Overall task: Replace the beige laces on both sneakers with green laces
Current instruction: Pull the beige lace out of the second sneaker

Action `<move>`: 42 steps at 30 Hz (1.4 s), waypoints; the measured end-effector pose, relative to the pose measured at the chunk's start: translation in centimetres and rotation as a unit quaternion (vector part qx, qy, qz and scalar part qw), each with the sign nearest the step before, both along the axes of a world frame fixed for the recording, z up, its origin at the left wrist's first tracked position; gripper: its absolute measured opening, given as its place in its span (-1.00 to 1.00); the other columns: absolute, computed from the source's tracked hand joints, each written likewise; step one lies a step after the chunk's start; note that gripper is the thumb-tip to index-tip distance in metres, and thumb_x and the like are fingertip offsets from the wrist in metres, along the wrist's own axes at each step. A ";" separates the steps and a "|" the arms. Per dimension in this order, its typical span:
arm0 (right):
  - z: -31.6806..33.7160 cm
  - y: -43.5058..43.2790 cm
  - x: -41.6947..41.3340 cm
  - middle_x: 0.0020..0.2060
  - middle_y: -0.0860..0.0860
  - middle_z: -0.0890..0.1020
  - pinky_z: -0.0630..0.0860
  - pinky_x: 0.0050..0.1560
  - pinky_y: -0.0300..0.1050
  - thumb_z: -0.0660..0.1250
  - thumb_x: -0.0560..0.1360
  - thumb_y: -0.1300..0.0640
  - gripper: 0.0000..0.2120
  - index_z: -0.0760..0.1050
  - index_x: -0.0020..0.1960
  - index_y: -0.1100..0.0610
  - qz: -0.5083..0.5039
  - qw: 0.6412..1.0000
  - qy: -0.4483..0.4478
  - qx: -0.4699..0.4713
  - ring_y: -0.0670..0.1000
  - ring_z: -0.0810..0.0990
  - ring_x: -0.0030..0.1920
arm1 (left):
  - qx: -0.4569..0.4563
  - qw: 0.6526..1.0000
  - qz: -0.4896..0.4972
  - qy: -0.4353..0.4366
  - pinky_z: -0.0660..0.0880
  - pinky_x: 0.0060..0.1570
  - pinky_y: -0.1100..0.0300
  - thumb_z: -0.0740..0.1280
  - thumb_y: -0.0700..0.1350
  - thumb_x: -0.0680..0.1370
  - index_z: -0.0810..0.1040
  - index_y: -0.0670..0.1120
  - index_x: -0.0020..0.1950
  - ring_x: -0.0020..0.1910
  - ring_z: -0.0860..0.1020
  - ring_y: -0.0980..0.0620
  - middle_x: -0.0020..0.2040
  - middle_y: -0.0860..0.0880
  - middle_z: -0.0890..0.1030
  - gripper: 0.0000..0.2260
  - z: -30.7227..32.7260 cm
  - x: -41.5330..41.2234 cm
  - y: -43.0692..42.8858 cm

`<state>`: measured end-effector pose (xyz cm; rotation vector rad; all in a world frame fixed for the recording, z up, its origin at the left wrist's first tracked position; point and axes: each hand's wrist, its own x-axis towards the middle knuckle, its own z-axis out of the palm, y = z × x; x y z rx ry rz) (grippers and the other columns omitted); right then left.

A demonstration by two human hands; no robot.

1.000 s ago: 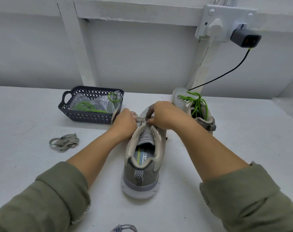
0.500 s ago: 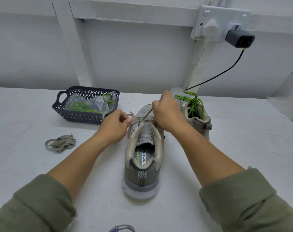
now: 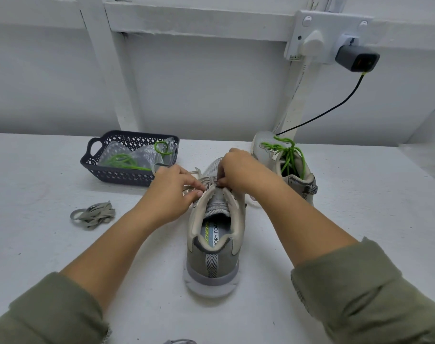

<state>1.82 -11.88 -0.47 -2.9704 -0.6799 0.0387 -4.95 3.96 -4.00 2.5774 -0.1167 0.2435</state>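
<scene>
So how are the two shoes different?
The near shoe has beige laces; the far shoe has green laces. The left hand and right hand pinch the near shoe's laces; no hand is on the far shoe. Both are grey-beige and stand upright on the table.

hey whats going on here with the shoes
A person seems to be unlacing the near sneaker: the left hand and right hand both pinch its beige lace at the top eyelets. The far sneaker already wears green laces. A loose beige lace lies bundled on the table to the left, and a spare green lace sits bagged in the dark basket.
</scene>
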 end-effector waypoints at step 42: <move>0.0 0.3 1.1 0.14 0.15 0.44 0.48 0.05 -0.02 0.31 0.50 0.19 -0.79 0.55 0.12 0.21 -0.043 0.999 -0.025 -0.019 0.19 0.45 0.15 | 0.030 0.996 0.090 0.001 0.14 0.19 0.03 0.32 0.16 0.52 0.59 0.32 -0.05 0.29 0.16 -0.05 0.35 0.13 0.37 -0.93 -1.8 -1.1 -0.7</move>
